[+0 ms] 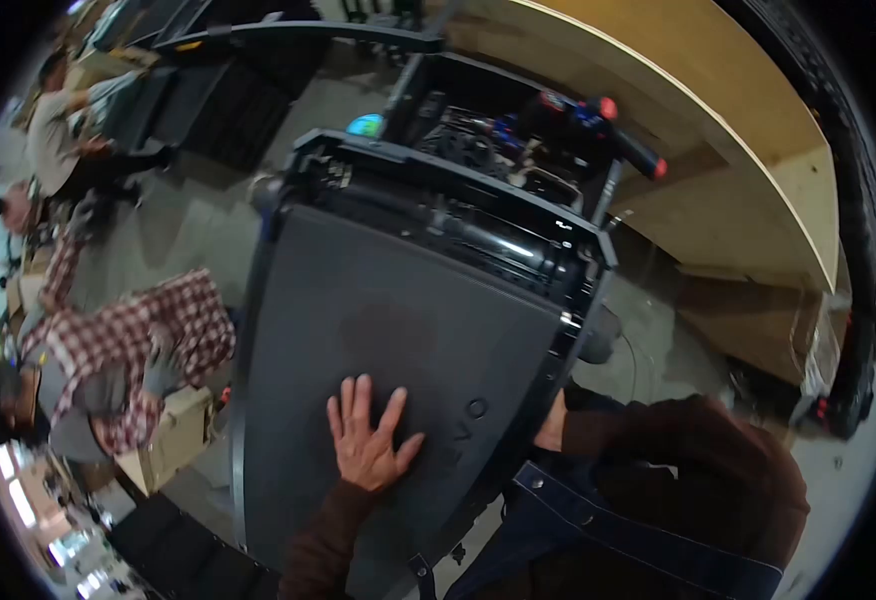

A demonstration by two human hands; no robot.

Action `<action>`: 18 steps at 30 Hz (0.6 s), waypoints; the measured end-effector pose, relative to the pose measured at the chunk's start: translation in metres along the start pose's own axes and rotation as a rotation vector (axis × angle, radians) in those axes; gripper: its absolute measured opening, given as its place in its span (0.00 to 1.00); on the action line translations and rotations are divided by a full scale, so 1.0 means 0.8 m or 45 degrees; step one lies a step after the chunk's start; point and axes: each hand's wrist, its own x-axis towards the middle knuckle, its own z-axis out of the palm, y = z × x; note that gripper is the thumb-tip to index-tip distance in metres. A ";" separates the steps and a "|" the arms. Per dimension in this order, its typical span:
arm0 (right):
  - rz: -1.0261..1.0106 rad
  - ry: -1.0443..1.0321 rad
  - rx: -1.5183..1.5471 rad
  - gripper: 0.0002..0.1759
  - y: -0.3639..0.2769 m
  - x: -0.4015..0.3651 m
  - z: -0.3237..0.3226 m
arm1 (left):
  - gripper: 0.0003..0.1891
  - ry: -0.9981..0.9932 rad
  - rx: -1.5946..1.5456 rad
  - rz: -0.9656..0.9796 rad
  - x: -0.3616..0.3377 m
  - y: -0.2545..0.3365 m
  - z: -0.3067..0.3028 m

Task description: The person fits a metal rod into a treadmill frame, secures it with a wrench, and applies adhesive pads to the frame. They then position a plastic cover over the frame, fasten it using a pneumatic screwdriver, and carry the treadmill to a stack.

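One treadmill (398, 320), the largest item, lies on the concrete floor (183, 235). Its dark belt faces the camera and its exposed motor bay (458, 215) is at the far end. One curved plywood panel (728, 120) stands beyond its right edge. One person in a checked shirt (128, 345) crouches off the left edge beside a cardboard box (173, 440), apart from the machine. One black handlebar (603, 125) with red end caps crosses behind the motor bay.

Two hands, both the wearer's own.
- Left hand (368, 445): fingers spread, palm flat on the belt towards the near end, roughly midway between the two long edges, holding nothing.
- Right hand (552, 425): at the right side rail and mostly hidden behind it. Whether it curls round the rail or only rests against it cannot be told.

Handling note, offered as a judgement: the work in hand appears to be steadying or shifting the deck.
- A flat palm on the belt may slide, since the belt can run on its rollers, so firmer purchase comes from the rigid side rail.
- Fingers are best kept clear of the open motor bay and of the gap under the rail.
- Pressure should be even across both edges so the deck does not twist.
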 end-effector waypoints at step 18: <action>0.219 -0.592 -0.288 0.46 -0.029 0.050 -0.157 | 0.42 0.515 -0.131 -1.480 -0.153 -0.206 0.083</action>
